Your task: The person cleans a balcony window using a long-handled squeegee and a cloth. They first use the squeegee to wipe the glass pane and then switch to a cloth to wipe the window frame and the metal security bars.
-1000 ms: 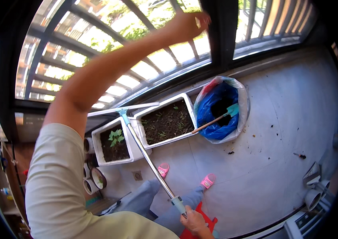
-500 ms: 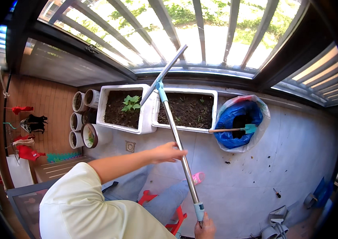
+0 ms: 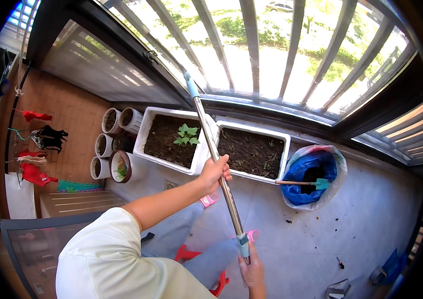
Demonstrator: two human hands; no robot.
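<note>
A long-handled window squeegee (image 3: 203, 117) slants across the view, its steel pole running from low right to upper left. Its light blue joint (image 3: 190, 85) and dark blade lie up against the window (image 3: 226, 55); I cannot tell how firmly the blade touches the glass. My left hand (image 3: 215, 173) is wrapped round the middle of the pole. At the bottom end, below a light blue collar (image 3: 243, 243), my right hand (image 3: 253, 269) holds the pole, fingers stretched along it. Under the pole stand two white planters: one with a leafy green plant (image 3: 187, 134), one mostly soil (image 3: 251, 152).
Several round pots (image 3: 104, 144) cluster left of the planters. A blue-lined bag of soil (image 3: 296, 167) with a small shovel (image 3: 321, 184) stands to the right. A red stool (image 3: 186, 253) is beneath me. A dustpan (image 3: 338, 289) and soil crumbs lie on the floor.
The squeegee's head has gone up and left onto the window. My left hand has closed round the pole from a looser touch. My right hand has risen slightly, and the view has shifted.
</note>
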